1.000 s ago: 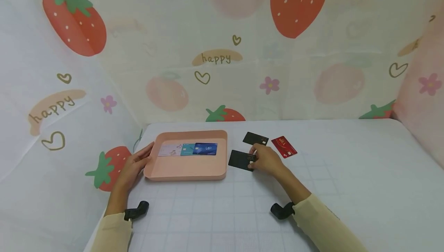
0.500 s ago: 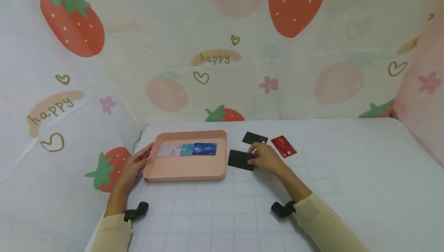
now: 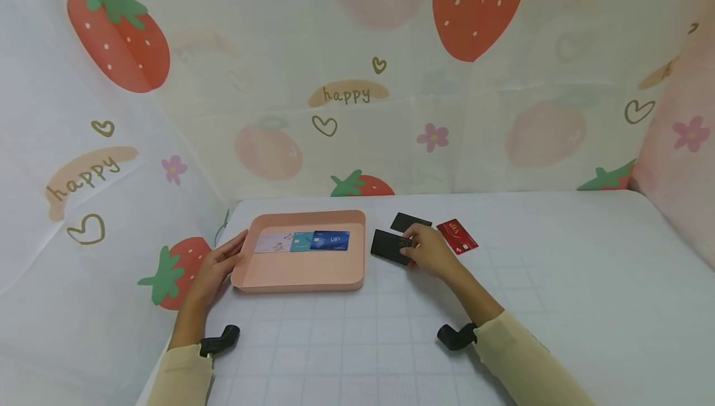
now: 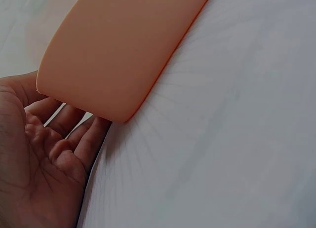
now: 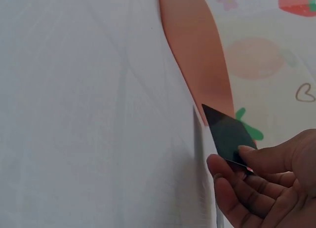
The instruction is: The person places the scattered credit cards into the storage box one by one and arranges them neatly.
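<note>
A pink tray lies on the left of the table, holding a row of a pale floral card, a teal card and a blue VIP card. My left hand rests against the tray's left side, its fingers extended along the wall in the left wrist view. To the right of the tray, my right hand pinches a black card by its right end between thumb and fingers. The right wrist view shows this black card tilted and raised off the table.
Just behind the right hand lies another black card, partly covered by the fingers. A red VIP card lies to its right. A strawberry-print cloth hangs behind the white table.
My right hand has lifted the black card off the table; it has shifted slightly up and right in the head view. The left hand and tray have stayed in place.
</note>
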### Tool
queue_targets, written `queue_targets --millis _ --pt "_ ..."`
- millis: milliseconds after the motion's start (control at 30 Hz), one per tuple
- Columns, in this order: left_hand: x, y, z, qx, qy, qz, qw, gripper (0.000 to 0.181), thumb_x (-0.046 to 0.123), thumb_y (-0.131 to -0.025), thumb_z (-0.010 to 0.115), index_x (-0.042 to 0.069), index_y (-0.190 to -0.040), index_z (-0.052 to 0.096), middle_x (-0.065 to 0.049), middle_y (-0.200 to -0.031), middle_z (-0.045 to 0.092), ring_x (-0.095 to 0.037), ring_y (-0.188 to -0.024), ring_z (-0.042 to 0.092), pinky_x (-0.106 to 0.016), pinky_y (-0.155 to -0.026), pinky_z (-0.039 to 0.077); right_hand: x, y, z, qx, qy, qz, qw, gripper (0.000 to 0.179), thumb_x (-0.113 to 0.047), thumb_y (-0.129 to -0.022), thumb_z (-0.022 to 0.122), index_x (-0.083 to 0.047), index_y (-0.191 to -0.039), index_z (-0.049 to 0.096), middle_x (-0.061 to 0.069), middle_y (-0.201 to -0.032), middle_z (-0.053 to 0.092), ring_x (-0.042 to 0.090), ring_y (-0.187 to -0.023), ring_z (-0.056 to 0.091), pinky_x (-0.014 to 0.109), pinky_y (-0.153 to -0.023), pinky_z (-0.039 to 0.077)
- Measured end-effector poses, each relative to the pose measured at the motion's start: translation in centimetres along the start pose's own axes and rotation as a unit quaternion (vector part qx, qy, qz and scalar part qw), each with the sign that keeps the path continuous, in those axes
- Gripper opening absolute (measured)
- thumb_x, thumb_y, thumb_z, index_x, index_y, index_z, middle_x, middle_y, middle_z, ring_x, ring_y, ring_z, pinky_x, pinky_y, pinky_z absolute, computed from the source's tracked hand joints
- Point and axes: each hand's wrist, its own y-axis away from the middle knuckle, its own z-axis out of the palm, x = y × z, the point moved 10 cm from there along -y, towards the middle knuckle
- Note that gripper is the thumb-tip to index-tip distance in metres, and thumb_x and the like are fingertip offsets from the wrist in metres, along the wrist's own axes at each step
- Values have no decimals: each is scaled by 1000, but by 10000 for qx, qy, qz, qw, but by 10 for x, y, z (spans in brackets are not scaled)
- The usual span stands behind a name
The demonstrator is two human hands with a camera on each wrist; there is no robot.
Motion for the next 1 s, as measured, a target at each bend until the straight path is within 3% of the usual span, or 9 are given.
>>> queue_targets --millis 400,733,1000 --pt "-1 -1 0 5 24 -14 10000 53 19 -106 52 17 -157 39 -8 -163 34 -23 -150 31 -10 -99 40 -11 4 -16 448 -442 27 9980 24 0 -92 71 5 -114 62 12 -77 64 28 -63 72 26 -53 51" --pt "-1 0 0 -10 -31 21 10000 53 19 -106 51 18 -157 39 -7 -163 33 -25 -151 29 -9 -99 39 -19 6 -21 544 -607 95 9966 25 -3 -93 72 1 -116 64 10 -76 66 18 -64 68 27 -61 56" --pt "2 1 2 -46 -13 59 10000 53 18 -106 50 19 -158 38 -8 -163 33 -26 -152 28 -9 -99 40 -34 10 -22 520 -722 -211 9958 26 -2 -92 72 2 -116 65 9 -71 66 18 -63 67 28 -60 55"
